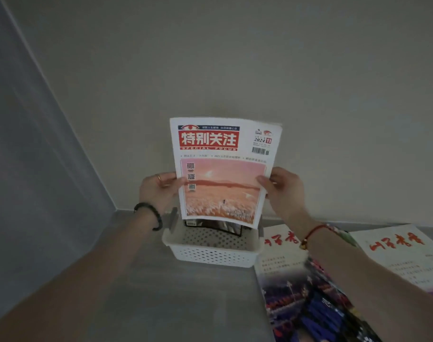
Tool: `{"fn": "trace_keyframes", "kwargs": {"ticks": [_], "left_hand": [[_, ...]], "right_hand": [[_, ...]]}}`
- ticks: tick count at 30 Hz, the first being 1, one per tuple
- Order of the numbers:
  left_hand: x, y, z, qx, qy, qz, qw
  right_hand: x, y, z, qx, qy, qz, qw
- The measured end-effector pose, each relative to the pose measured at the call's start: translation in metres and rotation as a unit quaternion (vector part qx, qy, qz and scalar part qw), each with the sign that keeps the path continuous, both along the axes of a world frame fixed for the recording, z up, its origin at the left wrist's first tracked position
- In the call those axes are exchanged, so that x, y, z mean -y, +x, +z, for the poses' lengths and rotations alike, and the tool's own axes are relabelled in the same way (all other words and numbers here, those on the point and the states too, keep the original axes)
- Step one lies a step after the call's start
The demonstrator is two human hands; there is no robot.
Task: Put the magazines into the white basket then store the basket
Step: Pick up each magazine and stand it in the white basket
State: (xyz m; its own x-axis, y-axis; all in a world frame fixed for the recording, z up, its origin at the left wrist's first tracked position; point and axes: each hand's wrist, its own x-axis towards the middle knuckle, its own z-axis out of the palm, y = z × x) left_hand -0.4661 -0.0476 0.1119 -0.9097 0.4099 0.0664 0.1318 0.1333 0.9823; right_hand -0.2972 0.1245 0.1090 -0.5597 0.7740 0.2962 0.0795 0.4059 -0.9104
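A pale wall (235, 58) is filling the upper view, meeting a grey panel (25, 156) on the left and a grey counter (161, 292) below. Two magazines are lying flat on the counter at right: the nearer one (296, 287), with a dark, colourful lower cover, is just beside the basket, and the farther one (402, 257) is overlapping its far edge or touching it; the arm is covering that spot. A third magazine (222, 169), red title block and pink sunset picture, is standing upright over the basket (210, 255), its lower edge reaching the rim. The white perforated basket is sitting on the counter near the wall, and something dark inside it, behind the cover, is too hidden to name. The left hand (158, 191) is pinching the magazine's left edge, thumb in front; the right hand (284, 191) is clamping the right edge likewise. A dark bracelet (151, 215) is circling the left wrist, a red cord (314, 233) the right.
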Motion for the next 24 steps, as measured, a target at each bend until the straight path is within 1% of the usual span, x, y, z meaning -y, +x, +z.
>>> {"fn": "trace_keyframes", "kwargs": {"ticks": [3, 7, 11, 16, 21, 24], "left_hand": [[-0.008, -0.035, -0.017, -0.006, -0.046, 0.036, 0.998], [-0.016, -0.06, -0.049, 0.004, -0.088, 0.038, 0.995], [-0.022, -0.07, -0.078, 0.013, -0.114, 0.04, 0.993], [-0.028, -0.075, -0.101, 0.017, -0.106, 0.061, 0.992], [-0.032, -0.074, -0.1, 0.006, -0.118, 0.068, 0.991], [-0.028, -0.065, -0.097, 0.002, -0.114, 0.077, 0.99]], "right_hand": [[-0.001, -0.03, -0.014, 0.027, -0.017, -0.044, 0.999], [-0.005, -0.056, -0.046, 0.074, -0.011, -0.067, 0.995], [-0.009, -0.068, -0.075, 0.089, -0.025, -0.106, 0.99], [-0.012, -0.078, -0.094, 0.065, -0.09, -0.154, 0.982], [-0.016, -0.079, -0.093, 0.058, -0.109, -0.177, 0.976], [-0.015, -0.069, -0.094, 0.074, -0.114, -0.168, 0.976]]}}
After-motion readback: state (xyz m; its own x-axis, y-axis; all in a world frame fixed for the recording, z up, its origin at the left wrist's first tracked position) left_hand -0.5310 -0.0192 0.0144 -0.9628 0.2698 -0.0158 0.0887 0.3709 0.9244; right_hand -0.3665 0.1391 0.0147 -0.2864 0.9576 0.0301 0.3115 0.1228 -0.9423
